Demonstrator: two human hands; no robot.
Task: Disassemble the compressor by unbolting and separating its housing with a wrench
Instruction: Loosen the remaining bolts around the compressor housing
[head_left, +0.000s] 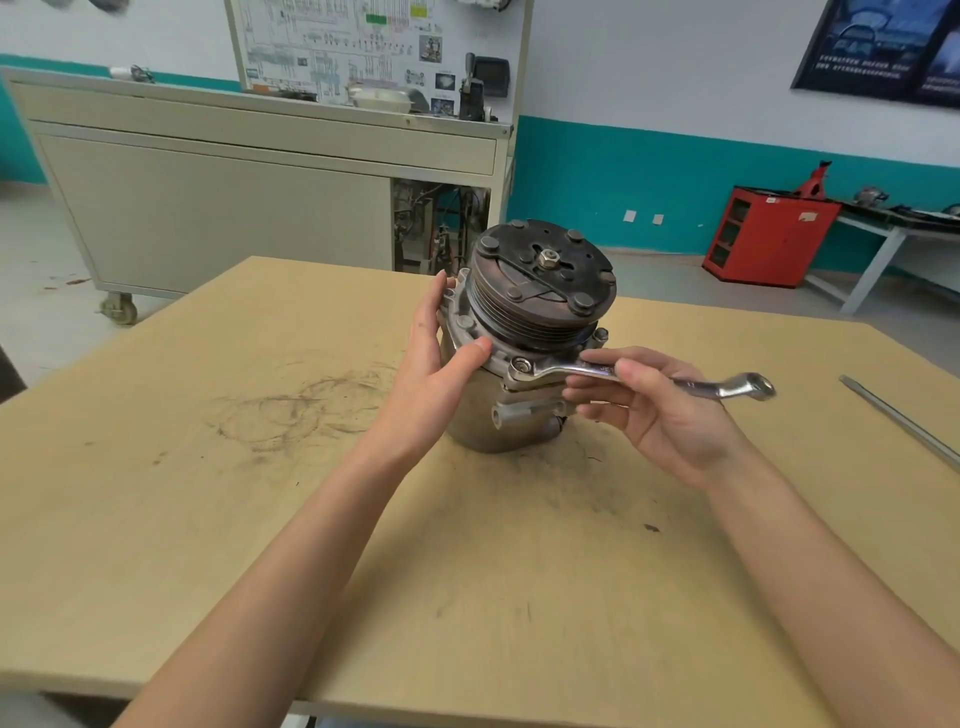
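Head view. Steadying the grey metal compressor (483, 415), black-pulleyed, upright on the tan wooden worktop (260, 467) with the left hand (441, 348), fingers straight, thumb along its flange, probably to resist twisting. Pinching the silver ring wrench (558, 370) by its shaft in the right hand (649, 410), ring seated on the near flange bolt (521, 365), handle outward for leverage.

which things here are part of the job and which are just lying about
Job: compressor, wrench on a flange bolt, left hand bracing it, right hand gripping the wrench.
Lying about: metal strip on the table, red cabinet, grey trolley.
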